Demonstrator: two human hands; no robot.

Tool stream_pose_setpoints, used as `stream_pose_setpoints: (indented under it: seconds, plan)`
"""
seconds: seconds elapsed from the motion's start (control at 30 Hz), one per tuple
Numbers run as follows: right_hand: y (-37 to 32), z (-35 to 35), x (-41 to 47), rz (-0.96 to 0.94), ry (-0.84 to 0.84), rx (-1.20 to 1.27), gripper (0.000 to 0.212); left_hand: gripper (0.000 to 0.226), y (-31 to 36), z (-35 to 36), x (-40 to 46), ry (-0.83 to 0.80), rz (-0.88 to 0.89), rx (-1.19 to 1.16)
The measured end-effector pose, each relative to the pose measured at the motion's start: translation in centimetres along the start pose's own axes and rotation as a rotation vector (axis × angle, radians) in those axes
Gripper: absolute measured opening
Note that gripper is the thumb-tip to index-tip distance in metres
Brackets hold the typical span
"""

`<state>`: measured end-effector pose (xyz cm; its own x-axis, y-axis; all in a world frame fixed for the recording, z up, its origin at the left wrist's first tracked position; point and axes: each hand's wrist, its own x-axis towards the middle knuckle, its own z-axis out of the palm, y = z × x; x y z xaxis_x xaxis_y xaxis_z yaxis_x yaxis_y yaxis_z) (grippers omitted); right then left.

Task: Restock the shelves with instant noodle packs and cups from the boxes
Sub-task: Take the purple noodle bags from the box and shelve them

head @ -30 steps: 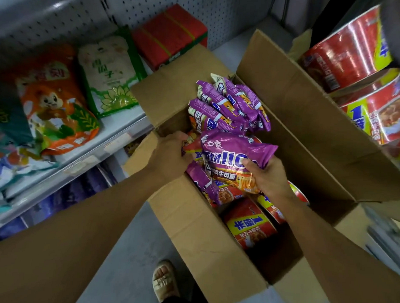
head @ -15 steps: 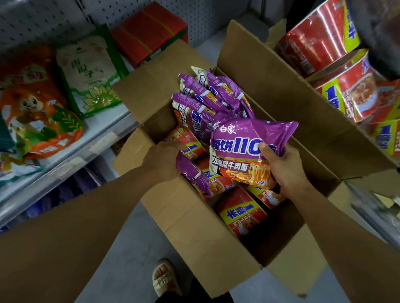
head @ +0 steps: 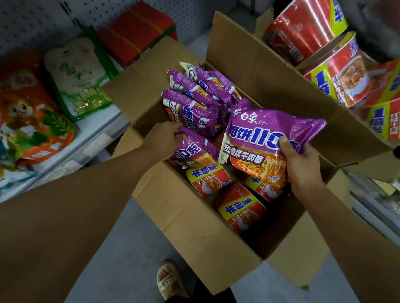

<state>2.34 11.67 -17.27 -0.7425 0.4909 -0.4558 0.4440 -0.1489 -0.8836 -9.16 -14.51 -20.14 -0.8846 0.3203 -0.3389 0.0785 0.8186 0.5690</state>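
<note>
Instant noodle packs in glossy purple plastic fill the open brown cardboard box, which stands on the grey floor between two shelving units. Nearest the viewer, a beige sandal shows on the floor just beside the box's near corner. Inside the box, red and yellow noodle cups lie on their sides at the near end. The right hand grasps one purple noodle pack by its right edge, thumb on the front face, holding it above the cups. The left hand is clenched on the top edge of a second purple pack lying inside the box. Beyond both hands, a row of purple packs stands on edge at the far end. On the left shelf lie an orange snack bag and a green-and-white bag. Far right, large red noodle bowls are stacked beside the box flap.
</note>
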Motion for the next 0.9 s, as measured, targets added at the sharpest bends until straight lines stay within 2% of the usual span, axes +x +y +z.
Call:
stream_pose_setpoints:
  seconds: [0.23,0.37,0.57,0.67,0.77,0.9]
  plan:
    - [-3.2,-0.9,-1.8,-0.047,0.08,0.021,0.015,0.025,2.7,-3.5,-0.8,0.14,-0.002,-0.115]
    - [-5.1,-1.3,-2.5,-0.066,0.105,0.016,0.026,0.023,4.9,-6.1,-0.7,0.134,0.018,-0.197]
    - [-6.6,-1.2,-2.7,-0.049,0.08,0.037,0.022,0.026,8.7,-9.3,1.4,0.083,0.113,0.023]
    - [-7.4,-1.2,-2.2,-0.048,0.06,0.075,0.014,0.026,10.9,-10.8,2.8,0.05,0.137,0.273]
    - [-8.3,-1.1,-1.4,-0.045,0.039,0.095,0.021,0.026,11.9,-11.6,4.8,0.059,0.172,0.47]
    - [-8.5,-0.7,0.1,-0.035,0.029,0.114,0.014,0.022,12.2,-11.6,8.2,0.051,0.193,0.5]
